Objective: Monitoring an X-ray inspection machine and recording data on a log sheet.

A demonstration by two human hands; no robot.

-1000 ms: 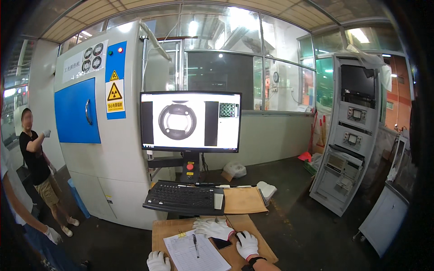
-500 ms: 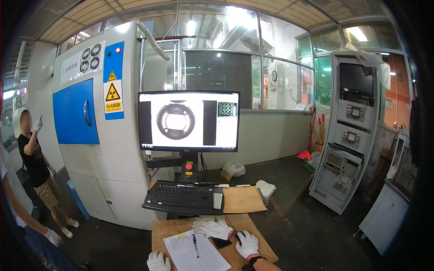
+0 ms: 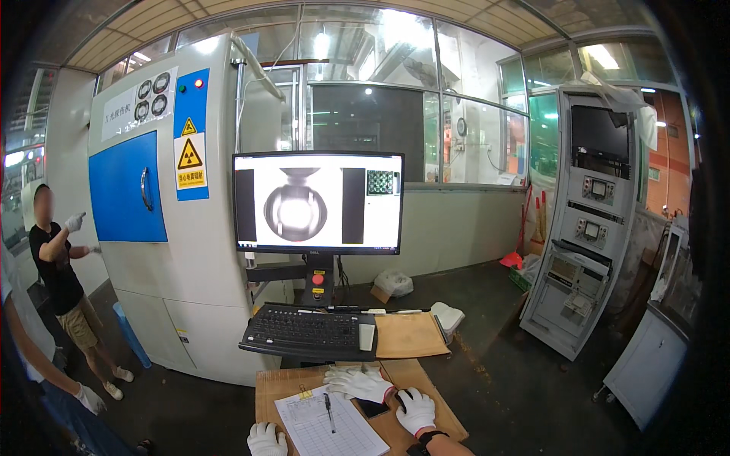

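Observation:
My left hand (image 3: 266, 439), in a white glove, rests at the lower left corner of a printed form (image 3: 334, 433) on the brown cardboard-covered desk (image 3: 281, 384). A pen (image 3: 329, 412) lies on the form. My gloved right hand (image 3: 416, 410) lies flat on the desk beside a small dark flat device (image 3: 372, 408). A loose pair of white gloves (image 3: 357, 382) lies just beyond it. Neither hand holds anything.
A black keyboard (image 3: 308, 332) sits on a tray under a monitor (image 3: 318, 202) showing a grey rounded scan image. A large white cabinet with a blue door (image 3: 128, 187) stands to the left, and a grey console rack (image 3: 589, 228) to the right. Two people stand at far left.
The picture on the monitor has changed from a sharp dark ring to a blurred rounded shape. The person at far left has raised a gloved arm. My hands have stayed put.

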